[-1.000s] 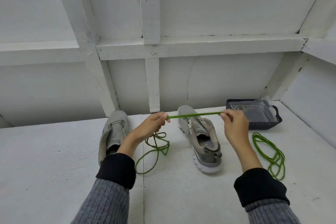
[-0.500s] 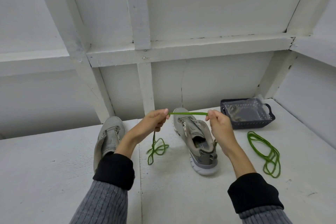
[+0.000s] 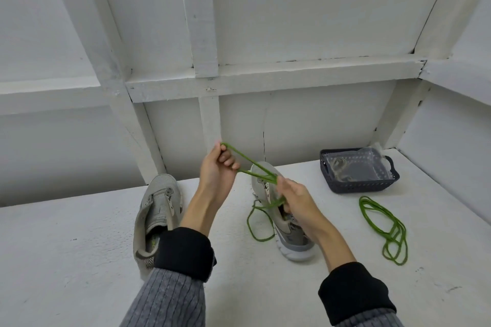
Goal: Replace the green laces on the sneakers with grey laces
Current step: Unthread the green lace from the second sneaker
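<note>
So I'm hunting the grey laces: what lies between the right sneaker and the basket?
Only bare white tabletop between the right sneaker and basket, per the head view.

The setting is a white-painted enclosure. The back wall [image 3: 305, 8] consists of flat panels framed by timber: a horizontal rail [image 3: 292, 75] runs across it, crossed by a vertical post [image 3: 202, 21] and an angled brace [image 3: 106, 48] on the left. Paint along the rail joints is chipped, and a thin vertical crack [image 3: 263, 141] shows in the lower panel. A side wall [image 3: 457, 119] closes the right. The desk [image 3: 79, 260] surface is white, rough-textured and scuffed, with a seam running front to back. Lighting is even and diffuse, with soft shadows.
</note>
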The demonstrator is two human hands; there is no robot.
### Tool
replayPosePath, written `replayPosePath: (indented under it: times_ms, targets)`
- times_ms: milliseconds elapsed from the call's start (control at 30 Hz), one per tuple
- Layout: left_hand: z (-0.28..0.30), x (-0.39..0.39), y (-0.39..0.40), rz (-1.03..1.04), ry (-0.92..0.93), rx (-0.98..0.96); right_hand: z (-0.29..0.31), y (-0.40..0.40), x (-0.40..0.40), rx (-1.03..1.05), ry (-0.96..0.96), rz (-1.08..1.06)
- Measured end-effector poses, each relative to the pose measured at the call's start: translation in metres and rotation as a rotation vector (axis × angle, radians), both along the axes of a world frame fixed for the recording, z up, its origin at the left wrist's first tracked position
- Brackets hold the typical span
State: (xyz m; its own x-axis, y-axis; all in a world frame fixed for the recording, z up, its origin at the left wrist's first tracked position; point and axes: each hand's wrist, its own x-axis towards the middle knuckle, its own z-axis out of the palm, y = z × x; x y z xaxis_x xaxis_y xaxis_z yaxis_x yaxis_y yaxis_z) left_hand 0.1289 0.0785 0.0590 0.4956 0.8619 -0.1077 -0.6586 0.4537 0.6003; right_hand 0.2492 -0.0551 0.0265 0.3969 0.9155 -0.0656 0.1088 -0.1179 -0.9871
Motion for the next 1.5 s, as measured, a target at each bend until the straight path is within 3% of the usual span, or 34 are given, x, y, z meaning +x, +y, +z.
replayPosePath:
  times_ms: [133,200,300,367,467,633,767,967,1067,1233,1367,1500]
  targets:
    - [-0.034,-0.009,0.004,-0.01,0.121,-0.068,0.009,0.002,0.016,0.077,0.084,-0.284]
    - [-0.05,-0.006,-0.002,-0.076,0.288,-0.061,0.018,0.006,0.019,0.24,0.318,-0.36]
    - [-0.061,0.004,-0.019,-0.222,0.675,0.243,0.026,0.013,0.02,0.503,0.801,-0.415]
    - [-0.058,0.01,-0.031,-0.206,0.821,0.545,0.029,0.015,0.021,0.535,0.929,-0.465]
    - [-0.039,0.019,-0.047,-0.222,0.806,0.84,0.034,0.013,0.025,0.541,0.916,-0.468]
    - [-0.019,0.041,-0.071,-0.72,0.771,0.898,0.039,-0.001,0.043,0.591,0.863,-0.568]
    - [-0.022,0.067,-0.082,-0.845,0.67,0.924,0.037,-0.025,0.07,0.564,0.727,-0.641]
    - [-0.037,0.142,-0.114,-0.88,0.556,0.789,0.032,-0.087,0.125,0.55,0.637,-0.815]
    - [-0.044,0.186,-0.14,-0.735,0.537,0.615,0.02,-0.121,0.155,0.267,0.405,-0.882]
    - [-0.056,0.251,-0.189,-0.516,0.458,0.221,-0.007,-0.173,0.181,0.067,0.29,-0.771]
    - [-0.067,0.28,-0.21,-0.437,0.262,-0.22,-0.026,-0.197,0.187,-0.091,0.187,-0.652]
    - [-0.079,0.288,-0.208,-0.357,0.211,-0.433,-0.042,-0.21,0.193,-0.151,0.19,-0.691]
